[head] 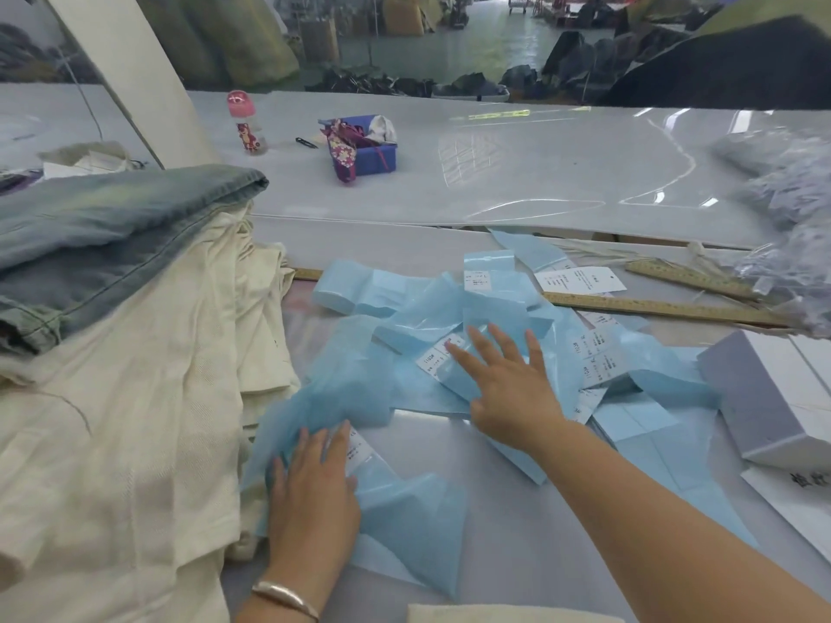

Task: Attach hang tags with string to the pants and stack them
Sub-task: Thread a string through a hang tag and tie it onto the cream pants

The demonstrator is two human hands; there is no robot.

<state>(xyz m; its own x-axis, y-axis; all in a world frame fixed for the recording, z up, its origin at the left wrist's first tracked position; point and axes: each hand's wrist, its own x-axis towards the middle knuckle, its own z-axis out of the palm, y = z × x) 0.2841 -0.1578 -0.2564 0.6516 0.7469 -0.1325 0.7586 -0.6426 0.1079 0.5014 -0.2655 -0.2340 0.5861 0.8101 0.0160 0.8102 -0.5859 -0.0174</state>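
1. Right hand [508, 388], grip spread flat, could scatter the hang tags [443, 353] mid-frame.
2. Left hand [312, 487], fingers straight on blue sheets [404, 501], may mix sizes; pants [112, 397] wait at left.

Both hands lie flat on the heap of light blue wrappers [418, 317] and tags: the left hand [314, 483] at its near edge, the right hand [508, 379] on its middle. Left of the heap rises a stack of cream pants [135, 397]; a wooden ruler [652, 308] lies just beyond it.
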